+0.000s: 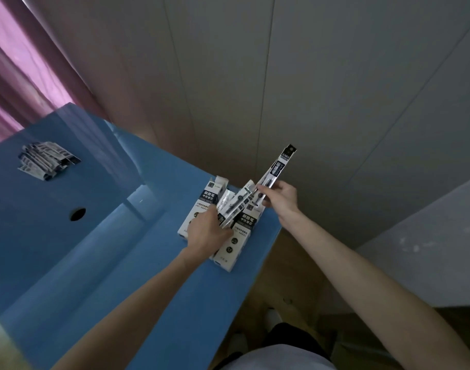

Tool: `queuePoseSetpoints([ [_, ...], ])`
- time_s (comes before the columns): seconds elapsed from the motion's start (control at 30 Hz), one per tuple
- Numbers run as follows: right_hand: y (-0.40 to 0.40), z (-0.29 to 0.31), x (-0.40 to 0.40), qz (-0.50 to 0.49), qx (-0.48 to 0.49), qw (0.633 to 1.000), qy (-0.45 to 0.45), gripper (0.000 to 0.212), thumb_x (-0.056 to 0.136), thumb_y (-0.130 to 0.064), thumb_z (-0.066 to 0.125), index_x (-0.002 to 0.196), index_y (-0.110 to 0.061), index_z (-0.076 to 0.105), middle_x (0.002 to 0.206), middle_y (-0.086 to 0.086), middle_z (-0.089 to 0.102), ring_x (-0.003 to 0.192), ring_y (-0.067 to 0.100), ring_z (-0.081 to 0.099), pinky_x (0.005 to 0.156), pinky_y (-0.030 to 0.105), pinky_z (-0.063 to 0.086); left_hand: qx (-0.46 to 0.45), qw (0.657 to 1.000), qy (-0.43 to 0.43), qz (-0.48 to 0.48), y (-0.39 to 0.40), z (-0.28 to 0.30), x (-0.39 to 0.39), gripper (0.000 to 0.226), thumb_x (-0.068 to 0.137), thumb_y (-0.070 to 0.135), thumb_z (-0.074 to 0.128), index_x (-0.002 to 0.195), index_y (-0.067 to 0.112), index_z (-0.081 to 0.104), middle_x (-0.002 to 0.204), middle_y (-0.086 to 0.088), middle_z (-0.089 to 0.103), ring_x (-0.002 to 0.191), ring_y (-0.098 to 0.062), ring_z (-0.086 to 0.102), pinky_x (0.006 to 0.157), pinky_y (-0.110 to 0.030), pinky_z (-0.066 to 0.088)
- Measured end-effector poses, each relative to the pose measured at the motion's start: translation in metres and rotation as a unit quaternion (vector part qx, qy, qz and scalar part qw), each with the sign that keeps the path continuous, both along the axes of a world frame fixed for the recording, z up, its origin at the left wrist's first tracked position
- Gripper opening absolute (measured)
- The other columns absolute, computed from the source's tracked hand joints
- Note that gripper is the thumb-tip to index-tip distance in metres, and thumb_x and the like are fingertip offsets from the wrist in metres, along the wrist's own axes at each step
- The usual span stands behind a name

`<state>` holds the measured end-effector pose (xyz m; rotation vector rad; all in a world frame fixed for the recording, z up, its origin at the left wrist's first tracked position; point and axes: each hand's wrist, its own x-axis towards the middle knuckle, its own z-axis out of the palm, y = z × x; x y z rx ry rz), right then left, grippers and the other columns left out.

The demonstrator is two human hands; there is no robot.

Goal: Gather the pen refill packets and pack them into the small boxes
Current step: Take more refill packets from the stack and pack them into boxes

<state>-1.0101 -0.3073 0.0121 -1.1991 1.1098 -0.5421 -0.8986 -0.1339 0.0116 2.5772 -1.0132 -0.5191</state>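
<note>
At the tabletop (100, 263) edge, the right hand (280, 198) pinched a refill packet (277, 169) while the left hand (208, 231) gripped a box (235, 236); aligning the packet squarely with the open flap seemed advisable.

Probably a home room; pink curtain (23, 76), panelled wall (281, 76), blue table (95, 263) show it.
</note>
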Motion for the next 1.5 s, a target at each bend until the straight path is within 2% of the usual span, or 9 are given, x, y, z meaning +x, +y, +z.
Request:
queuePoseSetpoints([
  [0.27,0.006,0.011,-0.011,-0.062,0.004,0.997,-0.034,0.013,0.09,-0.012,0.078,0.101,-0.012,0.071,0.096,0.008,0.079,0.087,0.024,0.077,0.083,0.04,0.064,-0.085,0.996,0.035,0.019,0.019,-0.01,0.002,0.026,0.079,0.039,0.076,0.088,0.023,0.057,0.079,0.01,0.065,0.074,-0.013,0.062,0.062,-0.035,0.054],
  [0.47,0.023,0.065,-0.011,-0.021,-0.069,0.991,-0.116,0.014,0.092,-0.017,0.076,0.106,-0.016,0.072,0.1,0.003,0.079,0.091,0.021,0.076,0.076,0.032,0.064,-0.254,0.935,0.228,0.095,0.051,-0.002,0.003,0.02,0.081,0.005,0.083,0.09,0.018,0.071,0.084,0.004,0.076,0.071,-0.013,0.073,0.056,-0.027,0.058],
  [0.7,0.054,0.1,0.002,0.07,-0.203,0.97,-0.112,0.017,0.092,-0.023,0.077,0.101,-0.01,0.073,0.089,0.008,0.078,0.075,0.026,0.074,0.059,0.028,0.054,-0.302,0.889,0.306,0.156,0.077,0.009,0.003,0.03,0.077,-0.002,0.085,0.101,0.015,0.076,0.091,0.006,0.078,0.082,-0.009,0.075,0.061,-0.017,0.057],
  [0.8,0.061,0.102,0.0,0.113,-0.234,0.96,-0.108,0.018,0.092,-0.024,0.077,0.101,-0.009,0.074,0.09,0.008,0.078,0.077,0.025,0.075,0.064,0.028,0.057,-0.318,0.88,0.319,0.148,0.083,0.016,-0.002,0.029,0.078,-0.004,0.083,0.101,0.013,0.076,0.088,0.001,0.078,0.075,-0.008,0.073,0.057,-0.017,0.055],
  [0.93,0.068,0.101,-0.008,0.133,-0.298,0.943,-0.065,0.017,0.091,-0.034,0.077,0.098,-0.018,0.076,0.091,-0.002,0.077,0.082,0.019,0.073,0.078,0.045,0.061,-0.344,0.864,0.335,0.149,0.089,0.025,-0.006,0.034,0.079,-0.004,0.083,0.102,0.019,0.076,0.09,-0.001,0.079,0.072,-0.011,0.073,0.058,-0.021,0.055],
  [1.13,0.076,0.097,-0.016,0.15,-0.381,0.912,0.003,0.058,0.083,-0.068,0.066,0.093,-0.012,0.074,0.097,-0.007,0.064,0.095,0.016,0.058,0.087,0.047,0.051,-0.366,0.854,0.34,0.144,0.093,0.033,-0.008,0.043,0.078,-0.007,0.082,0.098,0.03,0.074,0.092,0.003,0.079,0.076,-0.007,0.073,0.06,-0.016,0.054],
  [1.27,0.076,0.105,-0.022,0.141,-0.327,0.932,-0.07,0.035,0.086,-0.06,0.071,0.096,-0.027,0.077,0.106,-0.009,0.068,0.102,0.024,0.066,0.09,0.054,0.054,-0.372,0.856,0.335,0.134,0.095,0.034,-0.009,0.044,0.078,-0.006,0.082,0.099,0.031,0.074,0.092,0.007,0.079,0.079,-0.006,0.074,0.061,-0.016,0.055],
  [1.4,0.08,0.109,-0.025,0.138,-0.352,0.924,-0.049,0.016,0.09,-0.047,0.074,0.097,-0.034,0.077,0.107,-0.015,0.071,0.107,0.017,0.065,0.094,0.05,0.053,-0.366,0.863,0.328,0.118,0.096,0.036,-0.013,0.025,0.08,-0.01,0.08,0.087,0.012,0.069,0.06,0.016,0.067,0.052,0.001,0.06,0.048,-0.013,0.045],
  [1.5,0.088,0.109,-0.025,0.107,-0.368,0.922,-0.043,0.014,0.089,-0.048,0.074,0.093,-0.036,0.078,0.108,-0.018,0.073,0.105,0.013,0.067,0.094,0.047,0.055,-0.371,0.864,0.323,0.112,0.096,0.038,-0.015,0.023,0.08,-0.01,0.08,0.087,0.009,0.068,0.058,0.016,0.065,0.05,0.003,0.056,0.047,-0.013,0.043],
])
